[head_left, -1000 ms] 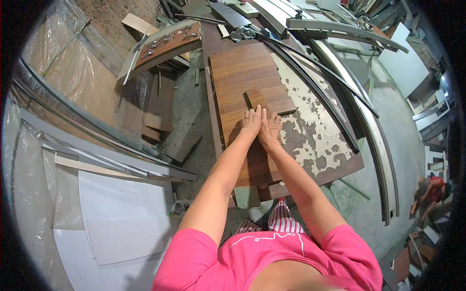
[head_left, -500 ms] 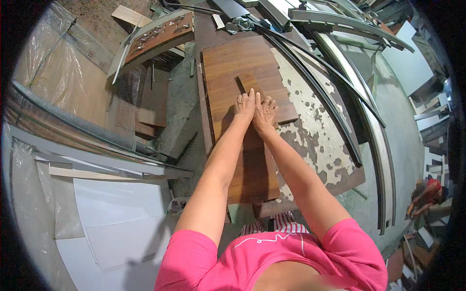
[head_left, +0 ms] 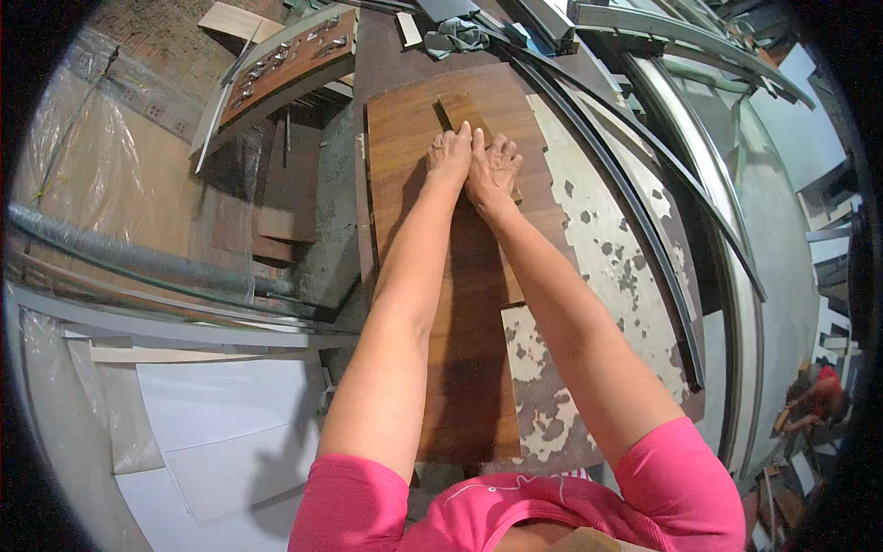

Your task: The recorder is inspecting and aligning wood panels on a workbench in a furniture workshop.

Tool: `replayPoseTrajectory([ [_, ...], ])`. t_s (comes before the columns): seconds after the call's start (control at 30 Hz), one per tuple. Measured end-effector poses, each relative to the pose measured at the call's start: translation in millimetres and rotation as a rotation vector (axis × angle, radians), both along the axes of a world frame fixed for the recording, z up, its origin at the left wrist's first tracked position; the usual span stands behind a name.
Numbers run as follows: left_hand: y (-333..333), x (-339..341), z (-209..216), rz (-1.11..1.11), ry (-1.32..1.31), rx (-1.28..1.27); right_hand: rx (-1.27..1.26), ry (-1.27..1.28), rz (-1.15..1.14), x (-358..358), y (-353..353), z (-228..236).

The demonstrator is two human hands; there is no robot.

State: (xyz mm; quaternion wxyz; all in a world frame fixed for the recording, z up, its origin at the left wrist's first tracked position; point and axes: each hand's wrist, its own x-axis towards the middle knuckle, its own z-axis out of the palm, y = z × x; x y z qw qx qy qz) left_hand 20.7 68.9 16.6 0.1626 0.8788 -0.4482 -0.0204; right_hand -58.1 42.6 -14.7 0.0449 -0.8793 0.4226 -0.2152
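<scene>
Beneath both my hands lies a brown wood-grain panel [head_left: 395,120] on a worn worktable [head_left: 607,239]; its right edge steps inward, and I cannot tell whether it is one board or two. A narrow brown wooden block [head_left: 452,109] rests on the panel, tilted slightly, its far end poking out past my fingers. My left hand [head_left: 448,158] curls its fingers over the block's left side. Close beside it, thumbs almost meeting, my right hand [head_left: 494,170] bends over the right side with its fingers a little apart. My palms hide the block's middle.
Long dark metal strips [head_left: 612,175] run along the table's right side, beside a pale metal rail [head_left: 704,156]. A crumpled grey cloth [head_left: 457,37] lies at the far end. White sheets [head_left: 225,405] stand at lower left. Another person [head_left: 819,400] is at far right.
Both hands have slid the wooden block away from me, nearer the panel's far edge. My arms reach farther out, and the whole view has shifted a little.
</scene>
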Motion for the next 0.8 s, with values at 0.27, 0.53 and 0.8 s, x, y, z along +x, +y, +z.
replayPoseTrajectory([
  [0.27, -61.0, 76.3, -15.6, -0.005, -0.089, 0.02, -0.071, -0.075, 0.03, 69.6, -58.9, -3.9],
  [0.53, -91.2, 115.8, -21.4, -0.026, -0.203, -0.044, 0.059, -0.143, 0.063, 108.2, -90.5, -4.9],
  [0.8, -82.0, 99.8, -13.6, -0.003, -0.179, 0.038, 0.038, -0.155, 0.025, 97.6, -82.0, -3.2],
])
